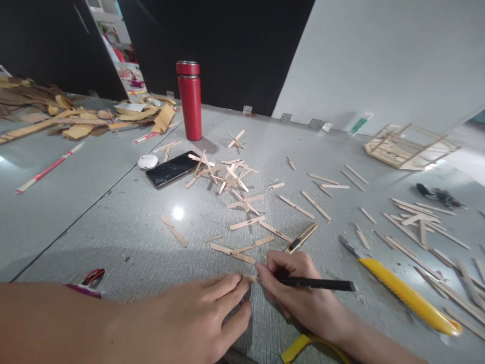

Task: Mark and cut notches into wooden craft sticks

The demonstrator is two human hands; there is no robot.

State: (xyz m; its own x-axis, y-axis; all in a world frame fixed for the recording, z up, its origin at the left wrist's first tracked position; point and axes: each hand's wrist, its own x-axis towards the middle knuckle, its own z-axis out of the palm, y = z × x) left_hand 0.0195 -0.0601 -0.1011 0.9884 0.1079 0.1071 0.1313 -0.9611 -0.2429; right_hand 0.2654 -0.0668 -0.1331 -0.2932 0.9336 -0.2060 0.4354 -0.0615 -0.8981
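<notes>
My left hand (212, 313) lies low over the table, its fingertips pressing a wooden craft stick (252, 278) flat; most of that stick is covered by the fingers. Close beside it, my right hand (299, 283) grips a black pen (322, 283) whose tip is hidden behind the fingers. Just beyond both hands lie notched craft sticks (246, 222), some with dark marks at the middle. Further off are small star-shaped assemblies of crossed sticks (245, 202). A yellow utility knife (405, 293) with its blade out rests to the right of my right hand.
A red flask (190, 103) stands at the back, near a black phone (172, 169) and a white earbud case (147, 162). Loose sticks (417, 217) and a wooden stick frame (409, 146) are on the right. Cardboard scraps (87, 119) pile up at the far left.
</notes>
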